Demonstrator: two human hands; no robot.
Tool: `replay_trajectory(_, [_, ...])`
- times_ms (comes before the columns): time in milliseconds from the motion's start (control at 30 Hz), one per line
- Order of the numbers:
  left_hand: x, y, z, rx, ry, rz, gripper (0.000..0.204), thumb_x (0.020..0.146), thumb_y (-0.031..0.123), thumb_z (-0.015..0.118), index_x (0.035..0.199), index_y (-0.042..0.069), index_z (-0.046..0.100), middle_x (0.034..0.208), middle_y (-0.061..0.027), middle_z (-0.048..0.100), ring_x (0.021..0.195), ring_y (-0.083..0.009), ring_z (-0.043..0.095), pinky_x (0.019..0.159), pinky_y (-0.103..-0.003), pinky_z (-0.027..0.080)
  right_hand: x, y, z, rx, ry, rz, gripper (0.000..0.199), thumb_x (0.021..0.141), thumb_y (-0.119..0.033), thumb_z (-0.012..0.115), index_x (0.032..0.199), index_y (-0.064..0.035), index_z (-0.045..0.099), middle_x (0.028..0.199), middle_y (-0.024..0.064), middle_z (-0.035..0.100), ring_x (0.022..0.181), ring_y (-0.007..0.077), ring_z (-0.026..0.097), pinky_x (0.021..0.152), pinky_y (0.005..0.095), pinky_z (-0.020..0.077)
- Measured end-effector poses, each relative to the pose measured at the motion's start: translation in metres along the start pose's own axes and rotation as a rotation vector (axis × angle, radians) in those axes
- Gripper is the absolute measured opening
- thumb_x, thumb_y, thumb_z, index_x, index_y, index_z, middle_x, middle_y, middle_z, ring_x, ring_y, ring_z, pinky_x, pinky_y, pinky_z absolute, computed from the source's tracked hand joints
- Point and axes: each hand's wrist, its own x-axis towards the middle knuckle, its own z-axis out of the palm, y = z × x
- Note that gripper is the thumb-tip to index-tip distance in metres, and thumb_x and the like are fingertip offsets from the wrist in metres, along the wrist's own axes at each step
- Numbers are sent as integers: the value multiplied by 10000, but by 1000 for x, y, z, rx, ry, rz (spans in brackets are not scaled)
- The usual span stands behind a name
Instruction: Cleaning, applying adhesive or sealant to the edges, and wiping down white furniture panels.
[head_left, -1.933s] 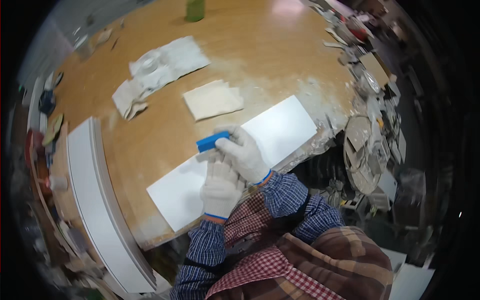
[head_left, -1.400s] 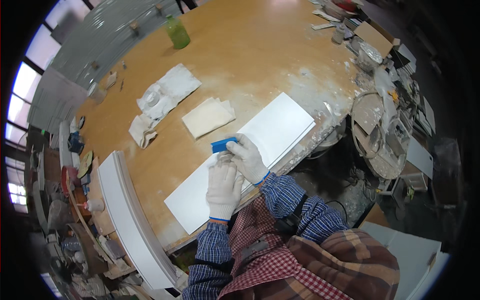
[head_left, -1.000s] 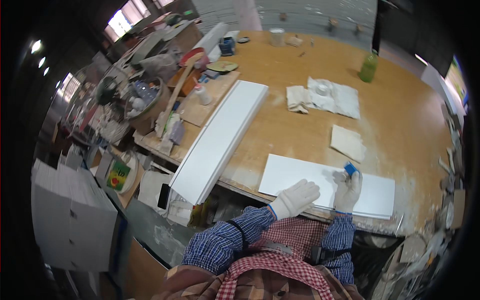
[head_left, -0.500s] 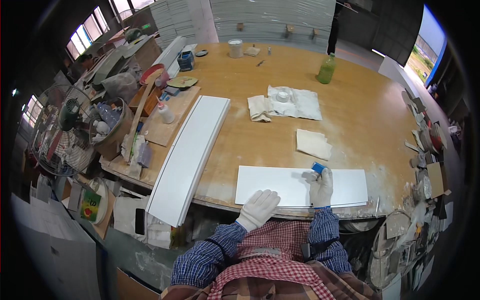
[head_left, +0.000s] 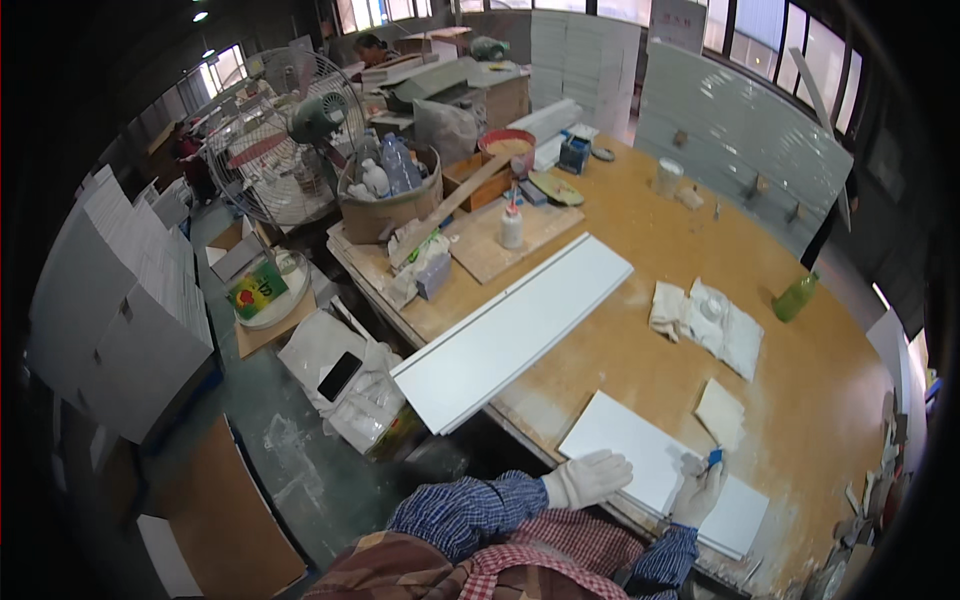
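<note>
Left hand (head_left: 590, 480): gloved, flat, fingers extended, grasping nothing, at the near edge of a white board (head_left: 622, 448) on the wooden table (head_left: 660, 360). Right hand (head_left: 697, 495): gloved, fingers closed on a blue block (head_left: 714, 457), over the same board. Folded cloth (head_left: 720, 412), just beyond. Green packet (head_left: 257, 290), printed lettering, left of the table. White squeeze bottle (head_left: 511, 228), red-tipped.

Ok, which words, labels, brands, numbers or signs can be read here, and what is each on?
Printed wording is only located here, not copied out.
Green package at left: large light characters, wording withheld.
Pale panel at top, right of centre: small reddish marks, too blurred to read.
Blue block in the right hand: no lettering visible.
</note>
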Motion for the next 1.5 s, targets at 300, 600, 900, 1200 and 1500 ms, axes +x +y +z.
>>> replay_trajectory(300, [-5, 6, 9, 24, 28, -19, 416, 803, 192, 639, 1182, 24, 604, 1251, -122, 607, 1170, -258, 581, 1029, -383, 460, -7, -5, 28, -241, -48, -78, 423, 1023, -120, 527, 1419, 8, 453, 1064, 43, 578, 856, 99, 552, 791, 257, 500])
replay_trajectory(600, [-21, 4, 25, 89, 10, -26, 415, 869, 296, 568, 1190, 34, 595, 1300, -129, 585, 1249, -299, 535, 1111, -433, 398, 36, -30, 36, -574, -116, 93, 431, 991, -199, 578, 1373, -10, 513, 1110, 74, 650, 866, 134, 584, 766, 274, 492])
replay_trajectory(900, [20, -7, 13, -295, -415, -224, 215, 854, 164, 531, 1006, 42, 622, 1001, -154, 638, 939, -312, 616, 854, -403, 500, 93, -87, 96, -617, -401, 179, 436, 982, -214, 589, 1356, 1, 520, 1141, 100, 660, 1013, 144, 647, 893, 283, 525])
replay_trajectory(1200, [30, -7, 14, -97, -214, 4, 344, 747, 203, 707, 1036, 34, 628, 1008, -108, 611, 915, -294, 596, 791, -419, 473, 214, -67, 39, -1622, 226, -122, 478, 840, -428, 670, 1181, -93, 675, 1045, 142, 716, 973, 275, 683, 876, 391, 515])
replay_trajectory(1500, [24, -3, -5, -168, -419, -35, 418, 729, 220, 728, 1094, 38, 637, 1116, -122, 607, 1027, -274, 577, 829, -381, 468, 251, -37, 15, -1950, 349, 59, 507, 788, -446, 728, 1140, -82, 723, 1025, 162, 733, 982, 310, 692, 902, 405, 518])
